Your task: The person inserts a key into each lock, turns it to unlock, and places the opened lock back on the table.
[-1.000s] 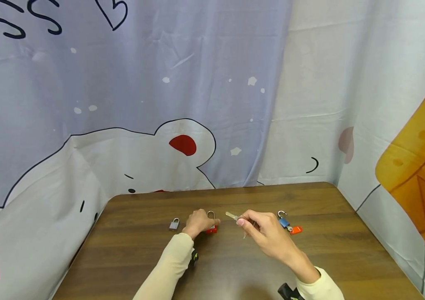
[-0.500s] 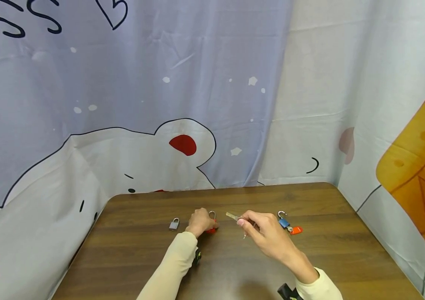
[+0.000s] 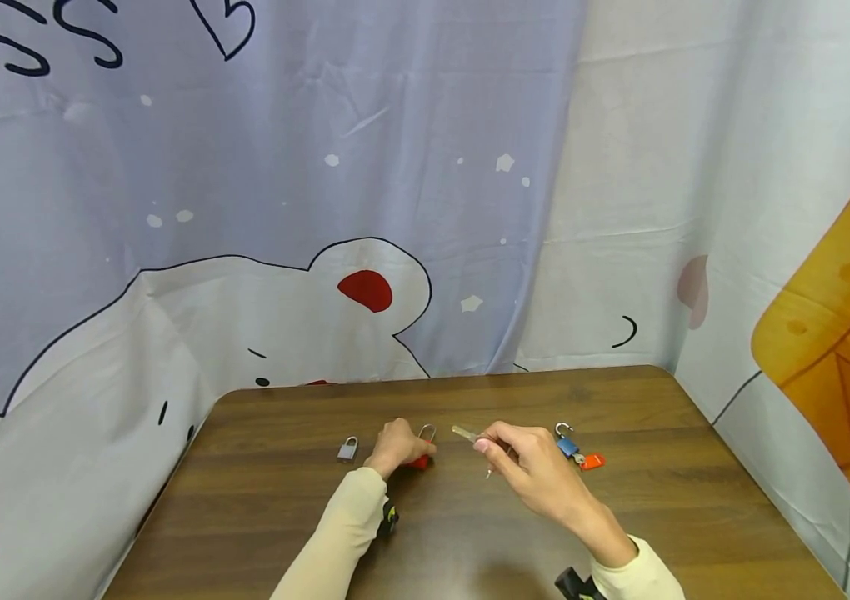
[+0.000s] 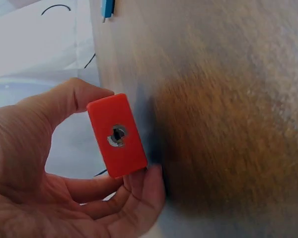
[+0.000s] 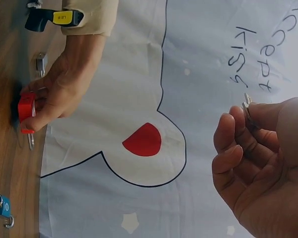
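My left hand (image 3: 393, 446) grips a red padlock (image 3: 421, 462) by its sides, thumb on one side and fingers on the other. The padlock's metal shackle (image 3: 427, 432) points away toward the back of the table. In the left wrist view, the bottom face of the red padlock (image 4: 102, 119) shows its round keyhole (image 4: 118, 135). To the right, my right hand (image 3: 533, 462) pinches a key (image 3: 463, 432) between thumb and index finger, its blade toward the padlock but apart from it. A thin piece dangles below those fingers.
A small silver padlock (image 3: 347, 450) stands left of my left hand on the wooden table (image 3: 282, 500). Beyond my right hand lies a blue padlock (image 3: 567, 447) with its shackle open, beside an orange tag (image 3: 592, 461). A printed curtain (image 3: 245, 167) hangs behind the table.
The red padlock has turned a little in my left hand, its shackle now leaning more to the right. My right hand and the key stay almost still.
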Demonstrator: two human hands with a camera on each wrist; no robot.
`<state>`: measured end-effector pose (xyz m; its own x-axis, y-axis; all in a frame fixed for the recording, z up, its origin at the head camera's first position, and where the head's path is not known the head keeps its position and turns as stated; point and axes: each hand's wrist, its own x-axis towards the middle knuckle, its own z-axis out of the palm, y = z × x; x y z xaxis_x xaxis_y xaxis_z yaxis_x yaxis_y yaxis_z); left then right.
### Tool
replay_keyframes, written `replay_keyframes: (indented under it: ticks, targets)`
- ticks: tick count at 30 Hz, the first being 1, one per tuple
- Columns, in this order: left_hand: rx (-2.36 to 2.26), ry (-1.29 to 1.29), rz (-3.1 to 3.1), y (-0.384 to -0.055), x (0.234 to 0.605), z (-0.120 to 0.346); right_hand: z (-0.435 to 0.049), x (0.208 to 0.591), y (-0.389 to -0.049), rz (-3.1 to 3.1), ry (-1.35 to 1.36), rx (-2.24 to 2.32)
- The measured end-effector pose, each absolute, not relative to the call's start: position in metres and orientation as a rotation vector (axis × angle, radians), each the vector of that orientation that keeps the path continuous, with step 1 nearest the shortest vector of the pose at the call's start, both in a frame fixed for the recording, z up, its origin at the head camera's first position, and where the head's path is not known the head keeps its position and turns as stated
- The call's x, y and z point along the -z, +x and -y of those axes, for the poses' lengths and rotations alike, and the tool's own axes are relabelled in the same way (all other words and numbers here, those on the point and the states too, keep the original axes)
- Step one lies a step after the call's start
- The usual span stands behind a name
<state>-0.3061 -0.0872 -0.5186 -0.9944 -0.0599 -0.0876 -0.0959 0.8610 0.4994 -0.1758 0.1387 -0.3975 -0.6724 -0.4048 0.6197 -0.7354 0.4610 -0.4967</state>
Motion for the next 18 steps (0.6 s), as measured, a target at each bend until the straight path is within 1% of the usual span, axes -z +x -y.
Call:
replay_keyframes:
  ticks: [18]
  targets:
    - [-1.193,-0.052,-2.741,-0.3013,0.5205,0.0904,-0.1392,0.3989,-0.1737,2.288,0.961,-1.109]
